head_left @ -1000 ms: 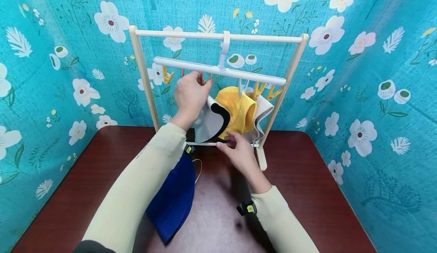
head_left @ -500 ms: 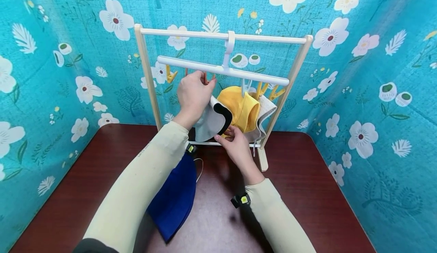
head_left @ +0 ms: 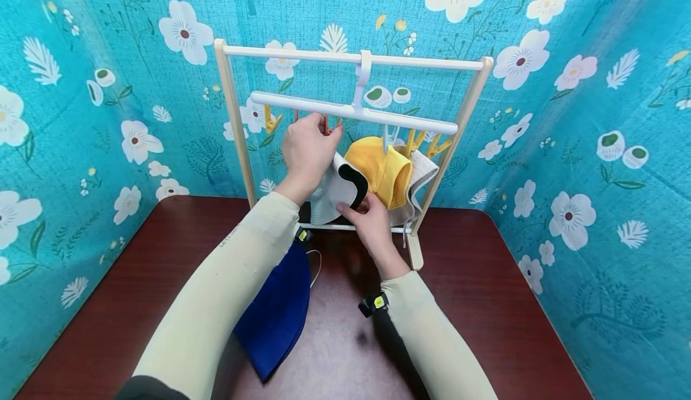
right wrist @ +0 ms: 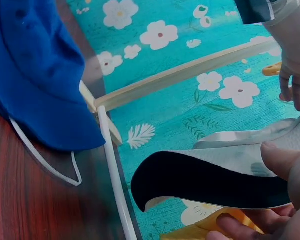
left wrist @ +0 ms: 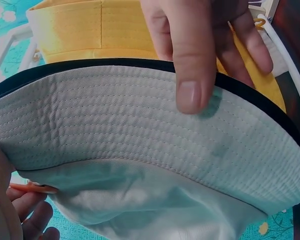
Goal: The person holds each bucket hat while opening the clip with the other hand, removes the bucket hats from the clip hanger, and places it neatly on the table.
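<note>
A light grey bucket hat [head_left: 330, 196] with a black-edged brim hangs below the white hanger [head_left: 324, 107]. High on it, my left hand [head_left: 306, 148] pinches an orange clothespin [left wrist: 35, 188]; the hand hides most of that clip in the head view. My right hand [head_left: 372, 223] holds the brim lower down, thumb on the grey face and fingers behind the black side [right wrist: 205, 180]. Just right of it hangs a yellow hat [head_left: 372, 160], then a whitish hat [head_left: 423, 175], under a pale blue clip [head_left: 390, 136] and yellow clips [head_left: 414, 141].
A wooden rack [head_left: 232, 118] carries the hanger on its top rail, with a lower bar [head_left: 396, 229] near the table. On the dark red table [head_left: 475, 304] lies a blue hat [head_left: 275, 316] with a white cord [head_left: 318, 268]. A spare yellow clip [head_left: 271, 120] hangs at the hanger's left end.
My right hand has moved up and left from in front of the yellow hat and has taken hold of the grey hat's brim. My left hand stays at the orange clip.
</note>
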A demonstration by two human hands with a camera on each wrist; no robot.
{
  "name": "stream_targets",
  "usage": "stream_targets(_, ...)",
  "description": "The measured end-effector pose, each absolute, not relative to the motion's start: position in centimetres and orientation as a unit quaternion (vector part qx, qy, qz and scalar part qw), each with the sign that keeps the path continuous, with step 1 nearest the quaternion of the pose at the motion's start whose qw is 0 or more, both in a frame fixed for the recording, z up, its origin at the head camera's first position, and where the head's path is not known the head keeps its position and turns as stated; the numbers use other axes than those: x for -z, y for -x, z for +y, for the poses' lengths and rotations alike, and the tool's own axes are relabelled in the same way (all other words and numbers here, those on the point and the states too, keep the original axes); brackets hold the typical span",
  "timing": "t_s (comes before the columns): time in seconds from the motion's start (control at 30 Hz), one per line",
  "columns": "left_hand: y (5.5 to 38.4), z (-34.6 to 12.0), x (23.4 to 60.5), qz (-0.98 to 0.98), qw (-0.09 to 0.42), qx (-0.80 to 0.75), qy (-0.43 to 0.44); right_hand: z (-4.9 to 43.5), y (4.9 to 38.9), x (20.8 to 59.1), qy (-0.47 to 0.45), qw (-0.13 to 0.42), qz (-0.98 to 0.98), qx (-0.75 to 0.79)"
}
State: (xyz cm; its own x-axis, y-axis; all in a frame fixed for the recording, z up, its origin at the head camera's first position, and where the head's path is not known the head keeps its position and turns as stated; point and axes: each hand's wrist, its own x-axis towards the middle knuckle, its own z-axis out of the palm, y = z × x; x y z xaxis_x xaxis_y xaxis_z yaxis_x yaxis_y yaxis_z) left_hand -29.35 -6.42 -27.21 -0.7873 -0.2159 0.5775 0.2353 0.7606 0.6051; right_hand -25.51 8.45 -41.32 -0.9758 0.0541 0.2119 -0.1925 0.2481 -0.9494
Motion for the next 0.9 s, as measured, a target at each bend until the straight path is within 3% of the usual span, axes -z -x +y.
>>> stream_targets(0.37,29.53,-6.34,27.37,-0.881,0.322,0.346,0.007,8.48,25.88,41.33,-0.064,0.159,-0.808,-0.564)
stream_targets(0.67,29.95,-6.57,27.32,-0.880,0.321,0.351,0.005,8.53,25.16,41.01,-0.113,0.260,-0.885,-0.369)
stream_targets(0.9,29.92,-6.59,27.15,-0.877,0.321,0.357,0.012,8.81,25.15,40.82,-0.113,0.279,-0.886,-0.352)
